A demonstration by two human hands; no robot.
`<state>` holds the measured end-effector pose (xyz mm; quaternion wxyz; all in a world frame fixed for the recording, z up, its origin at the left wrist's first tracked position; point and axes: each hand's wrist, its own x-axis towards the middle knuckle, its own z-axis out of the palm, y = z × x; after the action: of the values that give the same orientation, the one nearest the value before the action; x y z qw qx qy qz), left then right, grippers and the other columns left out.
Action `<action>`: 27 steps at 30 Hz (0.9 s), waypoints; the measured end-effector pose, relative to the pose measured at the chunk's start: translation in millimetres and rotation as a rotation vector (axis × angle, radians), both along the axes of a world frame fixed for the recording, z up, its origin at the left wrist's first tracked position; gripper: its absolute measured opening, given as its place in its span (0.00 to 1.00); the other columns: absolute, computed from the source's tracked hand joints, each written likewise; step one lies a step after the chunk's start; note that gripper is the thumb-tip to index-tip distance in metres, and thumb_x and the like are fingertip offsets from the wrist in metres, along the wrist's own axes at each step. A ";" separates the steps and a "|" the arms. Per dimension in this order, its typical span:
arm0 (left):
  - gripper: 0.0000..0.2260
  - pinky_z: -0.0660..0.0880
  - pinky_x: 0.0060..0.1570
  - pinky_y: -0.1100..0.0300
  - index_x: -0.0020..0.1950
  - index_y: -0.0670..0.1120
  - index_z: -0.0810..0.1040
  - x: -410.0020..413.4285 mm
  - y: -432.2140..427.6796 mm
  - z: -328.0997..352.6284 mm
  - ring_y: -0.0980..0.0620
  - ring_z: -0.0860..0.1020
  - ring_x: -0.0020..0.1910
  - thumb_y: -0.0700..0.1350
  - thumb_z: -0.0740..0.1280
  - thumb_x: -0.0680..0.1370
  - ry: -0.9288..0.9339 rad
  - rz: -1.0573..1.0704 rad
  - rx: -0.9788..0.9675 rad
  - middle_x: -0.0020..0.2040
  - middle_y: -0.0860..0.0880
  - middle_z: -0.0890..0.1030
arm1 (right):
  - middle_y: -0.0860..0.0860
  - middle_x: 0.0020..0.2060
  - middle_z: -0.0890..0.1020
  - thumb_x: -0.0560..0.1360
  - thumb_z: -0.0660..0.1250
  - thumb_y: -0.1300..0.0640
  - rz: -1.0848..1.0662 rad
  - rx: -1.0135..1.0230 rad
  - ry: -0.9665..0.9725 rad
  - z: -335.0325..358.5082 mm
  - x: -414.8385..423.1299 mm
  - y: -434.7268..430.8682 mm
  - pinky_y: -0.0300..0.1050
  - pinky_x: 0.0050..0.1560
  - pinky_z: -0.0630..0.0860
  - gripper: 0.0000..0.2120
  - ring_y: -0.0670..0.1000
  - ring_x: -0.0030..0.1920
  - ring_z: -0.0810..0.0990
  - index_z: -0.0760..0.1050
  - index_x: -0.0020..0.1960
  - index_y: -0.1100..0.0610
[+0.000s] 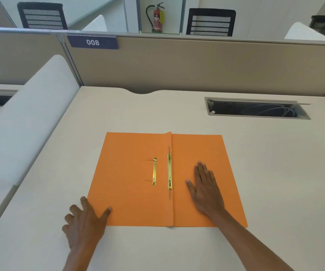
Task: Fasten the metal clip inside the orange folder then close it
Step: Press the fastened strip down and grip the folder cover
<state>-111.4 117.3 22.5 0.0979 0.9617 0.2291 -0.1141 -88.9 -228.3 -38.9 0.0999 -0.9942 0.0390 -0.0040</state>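
Observation:
The orange folder lies open and flat on the desk in front of me. A long gold metal clip bar runs along its centre fold. A shorter loose gold clip piece lies on the left flap, beside the bar. My right hand rests flat on the right flap, palm down, fingers together. My left hand sits at the folder's near left corner, its thumb on the flap and its fingers spread on the desk. Neither hand holds anything.
The beige desk has a cable opening at the back right. A tan partition with a "008" label closes the far edge. A white divider stands on the left.

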 end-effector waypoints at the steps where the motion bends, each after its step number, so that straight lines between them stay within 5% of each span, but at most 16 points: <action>1: 0.37 0.70 0.54 0.40 0.71 0.42 0.61 3.3 4.1 0.1 0.33 0.71 0.58 0.62 0.69 0.72 -0.002 0.043 -0.052 0.59 0.36 0.71 | 0.52 0.79 0.45 0.79 0.37 0.36 -0.002 0.007 -0.001 0.2 -0.1 -0.1 0.50 0.78 0.42 0.36 0.48 0.78 0.40 0.42 0.79 0.58; 5: 0.30 0.71 0.58 0.41 0.71 0.43 0.66 14.1 24.5 8.7 0.34 0.74 0.59 0.48 0.73 0.73 -0.086 0.244 -0.432 0.60 0.35 0.76 | 0.52 0.79 0.45 0.80 0.38 0.36 -0.002 0.008 0.003 1.4 -0.9 -0.2 0.50 0.78 0.43 0.35 0.48 0.78 0.40 0.42 0.79 0.58; 11: 0.17 0.78 0.42 0.48 0.60 0.45 0.78 13.6 28.0 67.3 0.44 0.81 0.40 0.33 0.70 0.73 -0.299 0.199 -0.828 0.39 0.45 0.83 | 0.53 0.80 0.46 0.80 0.39 0.37 0.003 -0.004 -0.004 2.6 -1.3 -0.2 0.51 0.78 0.44 0.35 0.50 0.79 0.41 0.44 0.79 0.59; 15: 0.19 0.74 0.42 0.53 0.55 0.56 0.80 6.2 5.4 119.7 0.48 0.83 0.38 0.35 0.72 0.72 -0.347 0.015 -1.053 0.37 0.48 0.84 | 0.54 0.80 0.47 0.80 0.39 0.38 -0.002 -0.010 -0.005 4.6 -1.4 0.6 0.50 0.78 0.43 0.35 0.50 0.79 0.42 0.44 0.79 0.59; 19: 0.23 0.78 0.42 0.54 0.61 0.60 0.76 -8.1 -38.5 154.6 0.45 0.85 0.39 0.41 0.74 0.70 -0.354 -0.230 -1.217 0.44 0.48 0.84 | 0.53 0.80 0.47 0.80 0.38 0.37 -0.009 -0.002 -0.013 1.3 -0.7 0.6 0.50 0.78 0.41 0.35 0.50 0.79 0.42 0.44 0.79 0.58; 23: 0.28 0.78 0.33 0.61 0.64 0.60 0.74 -11.3 -90.4 155.9 0.41 0.82 0.34 0.43 0.78 0.68 -0.345 -0.374 -1.271 0.43 0.51 0.81 | 0.52 0.80 0.46 0.80 0.38 0.36 -0.018 0.023 -0.023 0.0 -1.2 0.2 0.50 0.78 0.42 0.35 0.49 0.79 0.41 0.44 0.79 0.57; 27: 0.27 0.79 0.28 0.54 0.65 0.63 0.71 -10.4 -136.0 150.6 0.43 0.79 0.28 0.44 0.74 0.70 -0.319 -0.571 -1.231 0.42 0.51 0.77 | 0.53 0.79 0.47 0.80 0.40 0.37 -0.035 0.164 -0.046 10.7 -3.0 4.4 0.52 0.78 0.44 0.35 0.51 0.79 0.42 0.45 0.79 0.58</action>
<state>-121.8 -18.7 173.1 0.6238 0.7590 -0.1563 -0.1018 -91.9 -223.8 -28.2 0.1816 -0.9816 0.0540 -0.0256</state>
